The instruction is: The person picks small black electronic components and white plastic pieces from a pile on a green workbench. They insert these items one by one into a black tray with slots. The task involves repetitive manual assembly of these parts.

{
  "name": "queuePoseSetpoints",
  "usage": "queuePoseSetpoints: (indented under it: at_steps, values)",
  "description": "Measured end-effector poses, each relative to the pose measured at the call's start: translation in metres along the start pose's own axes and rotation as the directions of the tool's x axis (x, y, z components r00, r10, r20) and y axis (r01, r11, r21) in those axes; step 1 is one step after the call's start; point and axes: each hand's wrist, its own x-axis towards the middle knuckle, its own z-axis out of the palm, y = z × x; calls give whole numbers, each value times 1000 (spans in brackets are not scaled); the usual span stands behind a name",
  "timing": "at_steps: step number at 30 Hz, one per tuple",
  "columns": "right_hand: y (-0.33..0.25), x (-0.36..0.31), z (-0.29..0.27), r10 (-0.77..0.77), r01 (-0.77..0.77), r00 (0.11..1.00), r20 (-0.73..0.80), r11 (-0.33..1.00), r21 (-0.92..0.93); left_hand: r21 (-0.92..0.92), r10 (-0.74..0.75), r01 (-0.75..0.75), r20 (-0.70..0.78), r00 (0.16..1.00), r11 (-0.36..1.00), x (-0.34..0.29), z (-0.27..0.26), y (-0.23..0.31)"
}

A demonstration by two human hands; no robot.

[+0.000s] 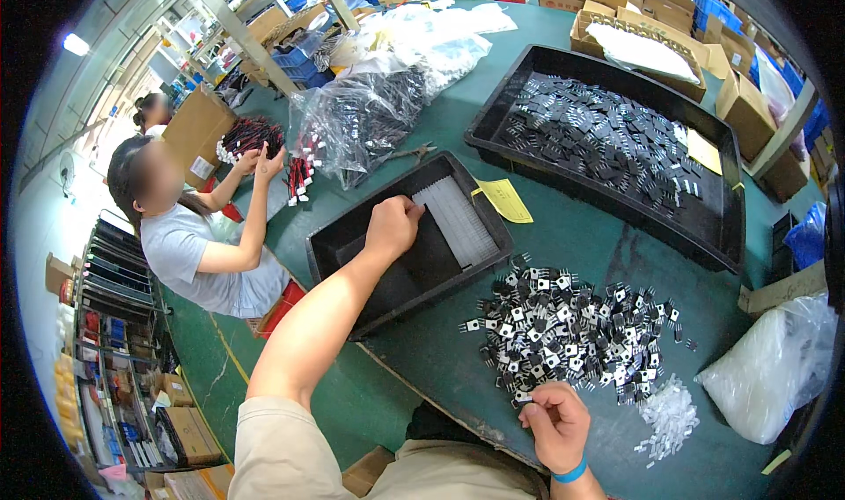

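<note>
My left hand reaches over a small black tray, its fingers closed at the edge of a block of neatly lined-up grey pieces. Whatever those fingers grip is hidden. At the near edge of a heap of black, metal-tabbed transistors, my right hand is closed in a pinch, with one transistor at its fingertips. A blue band circles that wrist. Right of this hand lies a small pile of translucent white pieces.
A large black tray of dark parts stands at the far right, a yellow slip beside it. Pliers lie near plastic bags. A filled clear bag sits at right. Left, a co-worker handles wired connectors.
</note>
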Motion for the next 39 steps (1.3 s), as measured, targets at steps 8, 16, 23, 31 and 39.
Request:
queuePoseSetpoints:
  at_steps: [8, 16, 23, 31, 39]
  values:
    - [1, -1, -2, 12, -12, 1000, 5, 1000, 10, 95, -2, -8, 99, 995, 995, 7, -5, -6]
    - [3, -1, -3, 10, -10, 1000, 15, 1000, -6, 65, -15, 7, 127, 992, 998, 1, -7, -1]
    - [2, -1, 0, 21, -22, 1000, 9, 999, 30, 1, -138, 142, 252, 958, 990, 3, -18, 9]
    - [4, 3, -2, 112, -108, 993, -38, 991, 84, -232, 100, -85, 53, 994, 969, -33, -48, 55]
    - [-2, 4, 4, 199, -183, 979, -51, 958, 222, -507, 296, 111, 651, 699, 855, -155, -73, 144]
